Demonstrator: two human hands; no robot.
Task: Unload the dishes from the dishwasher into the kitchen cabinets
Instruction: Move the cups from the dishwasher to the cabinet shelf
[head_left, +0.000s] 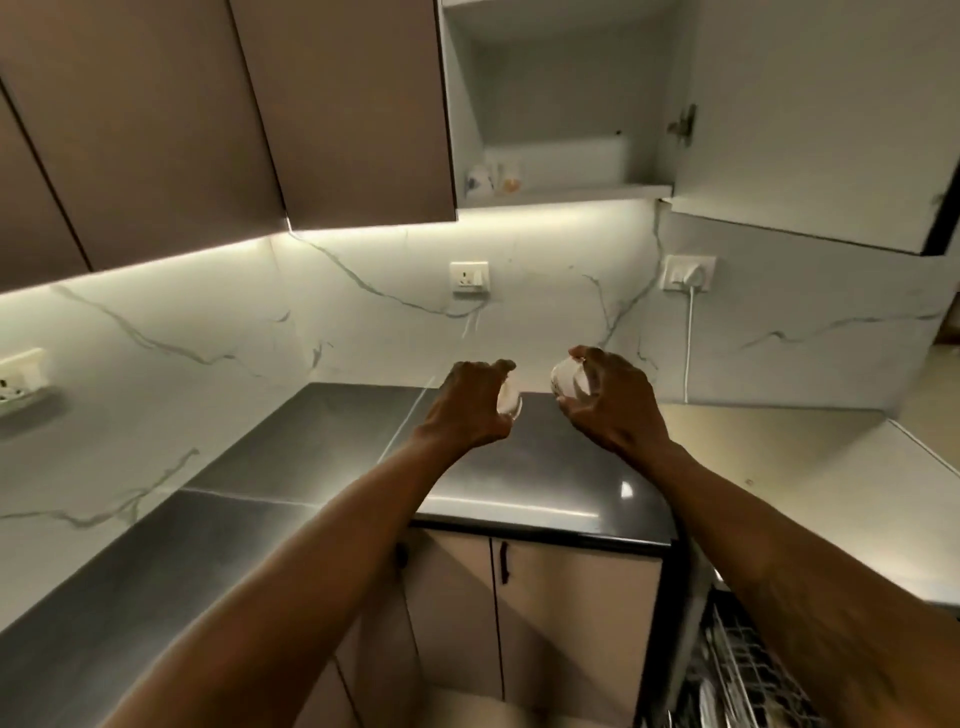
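Observation:
My left hand (475, 402) is closed around a small clear glass (509, 404), held above the dark countertop (322, 441). My right hand (605, 400) grips a second small clear glass (569, 382) at about the same height. Both arms reach forward and up toward the wall. Above them an upper cabinet (561, 195) stands open, its door (810, 130) swung to the right. Two or three cups (491, 179) sit on its lower shelf at the left. The dishwasher rack (748, 670) shows at the lower right, partly hidden by my right forearm.
Closed brown upper cabinets (234, 114) hang at the left. A marble backsplash carries sockets (469, 275), one with a white plug and cord (688, 332). Lower cabinet doors (545, 613) sit beneath the counter corner. A light-coloured counter (779, 467) runs to the right.

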